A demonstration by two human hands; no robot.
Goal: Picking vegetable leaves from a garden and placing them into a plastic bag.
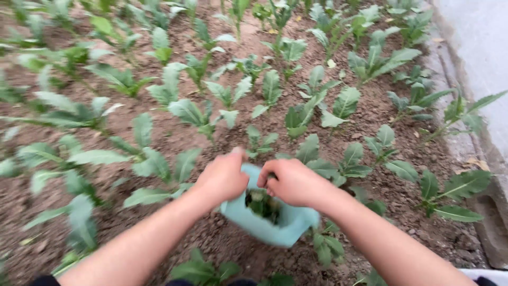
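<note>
Brown, crumbly soil [365, 114] fills the head view, planted with rows of young leafy seedlings [198, 114]; a pale concrete edge [476, 47] runs along the right side. Low in the middle, a light blue-green bag [275, 225] sits just above the soil, its mouth open and dark green leaves [262, 204] showing inside. Both hands are close together at that mouth. The left hand [222, 177] grips the bag's left rim. The right hand [293, 182] curls over the right rim, fingers bent toward the leaves inside.
</note>
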